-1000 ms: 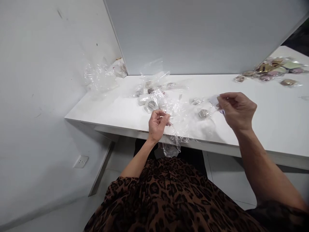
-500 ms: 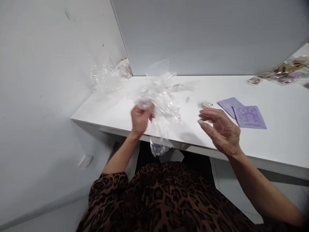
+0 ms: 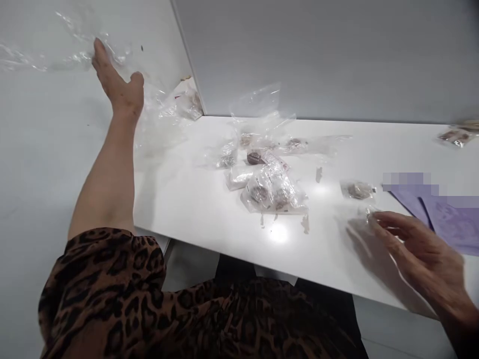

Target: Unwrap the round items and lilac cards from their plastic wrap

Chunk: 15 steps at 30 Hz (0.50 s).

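Note:
My left hand [image 3: 118,82] is raised at the upper left, thumb apart and fingers stretched out. Clear plastic wrap [image 3: 75,57] spreads around and beyond its fingertips; whether they touch is unclear. Low over the right side of the table, my right hand [image 3: 422,249] pinches a small clear plastic piece [image 3: 368,214] between thumb and fingers. Just beyond it lies a small clear packet [image 3: 359,189] with something pale inside. Mid-table sits a clear bag [image 3: 275,192] holding small wrapped brownish items, with a dark oval item [image 3: 255,157] behind it.
Purple packets [image 3: 454,219] lie to the right of my right hand. More clear plastic [image 3: 160,112] is heaped in the left corner by the wall. A grey panel [image 3: 318,60] borders the white table [image 3: 202,219] at the back. Another packet [image 3: 454,135] lies far right.
My left hand has swung from mid-table to the upper left and its fingers have opened, with clear plastic around them. My right hand has come down and closed on a small plastic piece.

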Motion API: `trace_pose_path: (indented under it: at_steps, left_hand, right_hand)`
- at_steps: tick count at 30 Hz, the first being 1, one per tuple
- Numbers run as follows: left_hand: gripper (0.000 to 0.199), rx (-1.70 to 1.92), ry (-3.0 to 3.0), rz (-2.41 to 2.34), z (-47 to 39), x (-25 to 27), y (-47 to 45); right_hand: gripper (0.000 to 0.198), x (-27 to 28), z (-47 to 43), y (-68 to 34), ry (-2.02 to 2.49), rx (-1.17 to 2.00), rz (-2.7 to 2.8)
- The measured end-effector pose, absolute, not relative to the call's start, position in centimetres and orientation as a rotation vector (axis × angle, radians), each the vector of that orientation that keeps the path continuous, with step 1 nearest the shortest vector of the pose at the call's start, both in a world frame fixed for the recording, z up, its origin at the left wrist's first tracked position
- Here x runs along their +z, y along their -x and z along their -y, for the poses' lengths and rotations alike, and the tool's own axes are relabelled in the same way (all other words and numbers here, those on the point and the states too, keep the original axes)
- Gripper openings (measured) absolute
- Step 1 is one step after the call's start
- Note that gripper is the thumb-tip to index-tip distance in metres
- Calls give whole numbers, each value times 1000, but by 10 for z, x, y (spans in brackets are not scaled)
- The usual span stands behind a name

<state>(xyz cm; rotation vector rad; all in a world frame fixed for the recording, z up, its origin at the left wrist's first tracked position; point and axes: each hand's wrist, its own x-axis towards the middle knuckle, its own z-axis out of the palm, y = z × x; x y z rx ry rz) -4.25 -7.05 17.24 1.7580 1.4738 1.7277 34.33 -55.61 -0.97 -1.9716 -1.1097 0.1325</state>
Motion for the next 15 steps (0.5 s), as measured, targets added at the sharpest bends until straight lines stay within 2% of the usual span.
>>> trace_pose_path:
  at_steps: [5, 10, 12, 15]
  left_hand:
    - [70, 1381, -1794, -1787, -10, 104, 53]
    - [42, 846, -1690, -1987, -37, 35, 50]
    - [50, 629, -1751, -1992, -33, 29, 50]
    - [82, 237, -2035, -1916, -14, 47, 53]
  right_hand:
    - [25, 27, 505, -356, 1980, -178, 1468]
    - [35, 37, 414, -385, 1740, -410, 2019]
    - [42, 30, 375, -398, 1807, -411, 2178]
    - [45, 19, 327, -413, 2076, -321, 2290]
